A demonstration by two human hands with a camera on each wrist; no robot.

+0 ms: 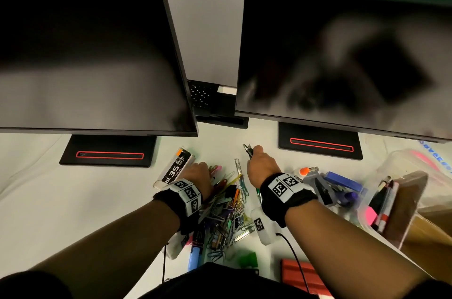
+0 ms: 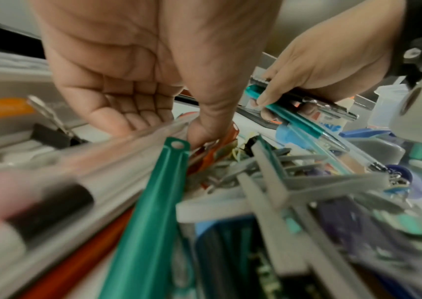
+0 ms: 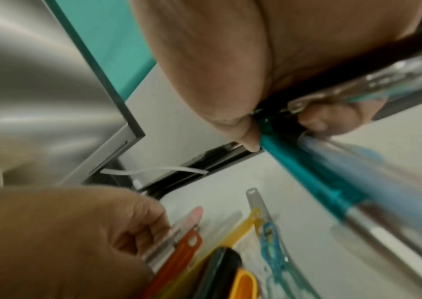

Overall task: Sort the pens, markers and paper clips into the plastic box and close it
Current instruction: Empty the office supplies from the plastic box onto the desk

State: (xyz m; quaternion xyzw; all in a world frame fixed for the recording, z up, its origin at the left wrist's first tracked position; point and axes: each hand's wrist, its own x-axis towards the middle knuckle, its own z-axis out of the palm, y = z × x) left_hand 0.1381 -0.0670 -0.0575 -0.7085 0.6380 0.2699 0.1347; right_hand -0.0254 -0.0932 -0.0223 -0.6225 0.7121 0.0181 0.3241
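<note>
Your right hand (image 1: 260,164) clenches a bundle of pens (image 2: 304,115) (a teal one among them), held above the white surface (image 1: 49,201) near the right monitor's base. Your left hand (image 1: 198,174) reaches into the pile of pens, markers and paper clips (image 1: 227,210), fingers curled onto clear and orange pens (image 3: 179,240). The plastic box (image 1: 391,201) sits open at the right, markers inside.
</note>
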